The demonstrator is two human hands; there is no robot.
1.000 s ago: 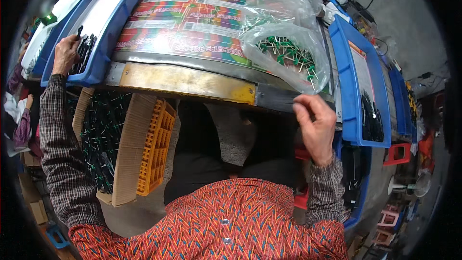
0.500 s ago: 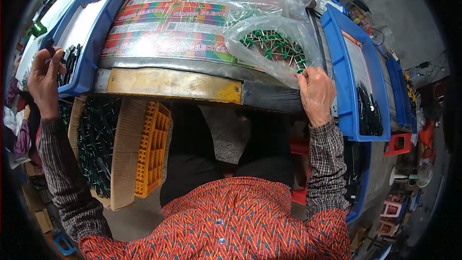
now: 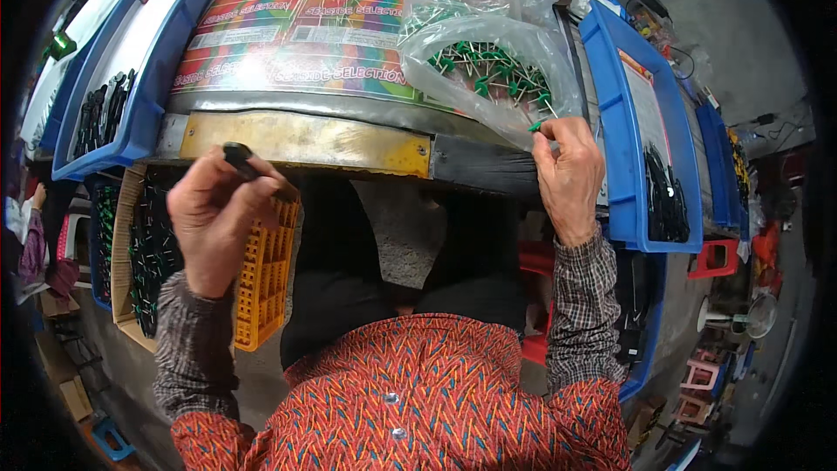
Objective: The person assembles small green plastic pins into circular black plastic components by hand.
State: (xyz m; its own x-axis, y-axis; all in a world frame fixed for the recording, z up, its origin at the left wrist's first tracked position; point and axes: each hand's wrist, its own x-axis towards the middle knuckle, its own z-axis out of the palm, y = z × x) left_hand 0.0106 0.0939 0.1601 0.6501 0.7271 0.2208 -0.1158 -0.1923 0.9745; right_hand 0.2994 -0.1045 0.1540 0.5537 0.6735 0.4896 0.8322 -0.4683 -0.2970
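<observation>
Toward nine o'clock, the left hand (image 3: 214, 220), loosely curled, pinches a black piece (image 3: 237, 157); toward three, the right hand (image 3: 571, 176), nearly closed, grips a green-headed pin (image 3: 535, 126) beside the clear bag (image 3: 565, 70) at one.

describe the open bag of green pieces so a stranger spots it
Find the table covered with colourful printed sheets. At its front right, by the right hand, lies a clear plastic bag, mouth open. Unlike the solid blue tray further right, it is see-through and holds green-headed pieces with pale stems.
</observation>
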